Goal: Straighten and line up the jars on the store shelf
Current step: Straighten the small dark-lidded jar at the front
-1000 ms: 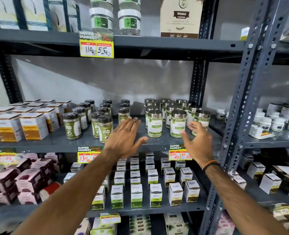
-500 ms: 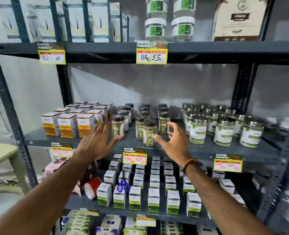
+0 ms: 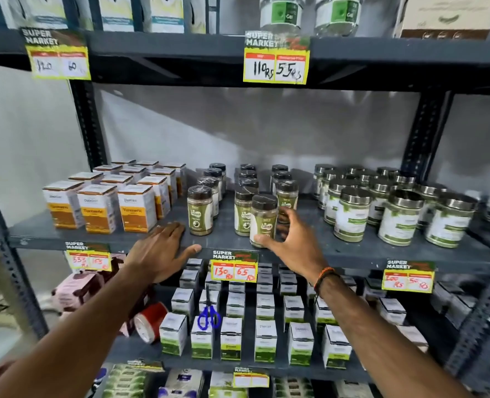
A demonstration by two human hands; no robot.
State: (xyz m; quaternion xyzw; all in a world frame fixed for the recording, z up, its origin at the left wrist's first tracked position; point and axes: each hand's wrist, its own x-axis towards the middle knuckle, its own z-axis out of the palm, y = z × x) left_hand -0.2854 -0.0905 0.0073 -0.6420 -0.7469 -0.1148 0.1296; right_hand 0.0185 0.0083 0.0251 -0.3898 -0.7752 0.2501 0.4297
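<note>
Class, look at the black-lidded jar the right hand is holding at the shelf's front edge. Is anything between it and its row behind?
Yes. The right hand grips the front jar; another black-lidded jar stands directly behind-left, touching or nearly so, blocking a straight push back.

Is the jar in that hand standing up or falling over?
Slightly tipped. The jar leans a little left in the right hand, while its neighbours stand straight.
</note>
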